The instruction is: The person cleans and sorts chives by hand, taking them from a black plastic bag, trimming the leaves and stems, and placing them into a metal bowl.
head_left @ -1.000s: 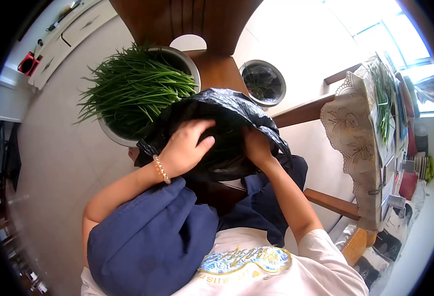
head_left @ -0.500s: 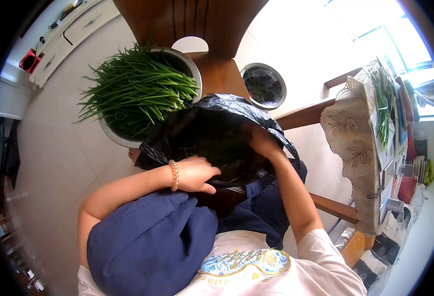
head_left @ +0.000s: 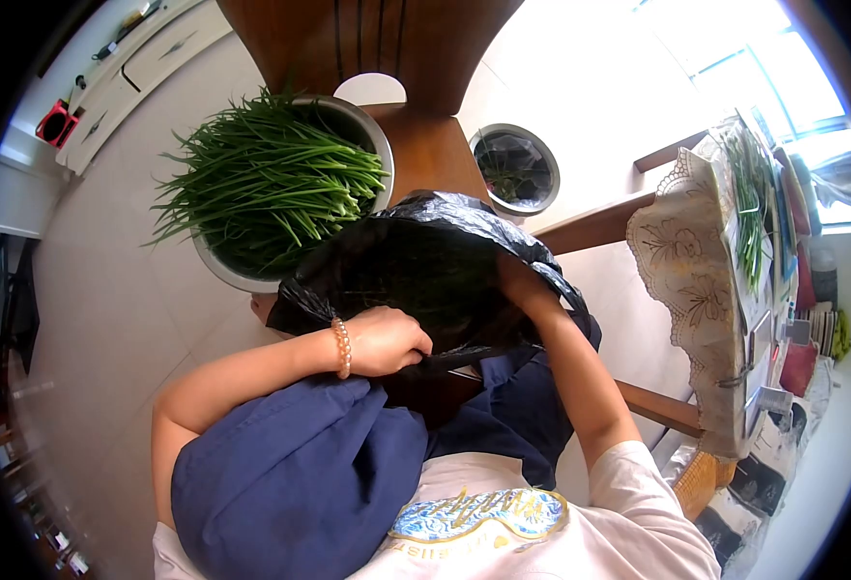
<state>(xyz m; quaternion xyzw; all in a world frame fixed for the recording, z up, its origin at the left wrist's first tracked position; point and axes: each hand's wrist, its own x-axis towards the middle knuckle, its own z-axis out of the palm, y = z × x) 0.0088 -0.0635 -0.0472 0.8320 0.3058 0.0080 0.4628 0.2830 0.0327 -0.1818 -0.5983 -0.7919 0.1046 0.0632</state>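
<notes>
A black plastic bag (head_left: 445, 215) gapes open over my lap, its inside dark with a few faint green strands. My left hand (head_left: 385, 341), a beaded bracelet at its wrist, is closed with thumb and fingers pinching the bag's near rim. My right hand (head_left: 520, 285) reaches into the bag at the right, its fingers lost in the shadow. To the left of the bag, long green chives (head_left: 271, 174) are heaped in a metal basin (head_left: 387, 159), cut ends pointing right.
The basin rests partly on a wooden chair (head_left: 425, 145). Behind the bag, a smaller metal bin (head_left: 553, 179) lined with plastic stands on the floor with some green scraps. At the right, a table with a lace cloth (head_left: 672, 246) carries more green stalks (head_left: 749, 208).
My left thumb and fingers have closed together on the bag's near rim. My right hand has gone slightly deeper into the bag, and the far rim has sunk a little.
</notes>
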